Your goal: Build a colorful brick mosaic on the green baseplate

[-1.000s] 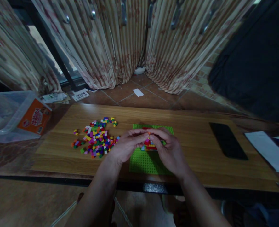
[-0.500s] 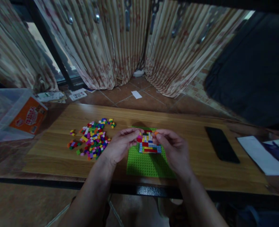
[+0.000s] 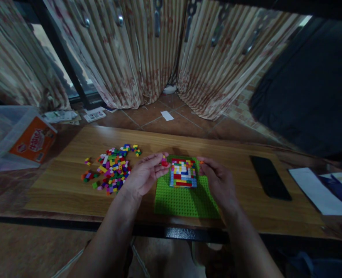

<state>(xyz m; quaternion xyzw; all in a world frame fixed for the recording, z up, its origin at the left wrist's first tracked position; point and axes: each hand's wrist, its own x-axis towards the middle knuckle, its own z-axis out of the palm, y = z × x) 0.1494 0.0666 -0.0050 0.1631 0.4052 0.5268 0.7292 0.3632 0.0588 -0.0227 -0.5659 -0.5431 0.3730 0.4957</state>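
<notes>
A multicoloured block of toy bricks [image 3: 183, 173] is built on the green baseplate [image 3: 185, 202]. Left of it, my left hand [image 3: 148, 172] is closed around a few small toy bricks [image 3: 165, 162], a red one clearest among them. On the other side my right hand [image 3: 217, 177] pinches a small orange brick [image 3: 201, 162] between thumb and fingers, above the plate's right edge. Both hands are apart from the built block, whose top shows rows of red, yellow, white and blue.
A loose pile of bricks [image 3: 114, 170] lies on the wooden table [image 3: 72, 193] to the left. Farther right are a black phone-like slab [image 3: 270, 177] and white paper [image 3: 318, 191]. A clear plastic bin [image 3: 3, 135] with an orange label stands at the far left.
My hands have moved apart, left hand leftward and right hand rightward, uncovering the built block between them. The bricks in both hands moved with them.
</notes>
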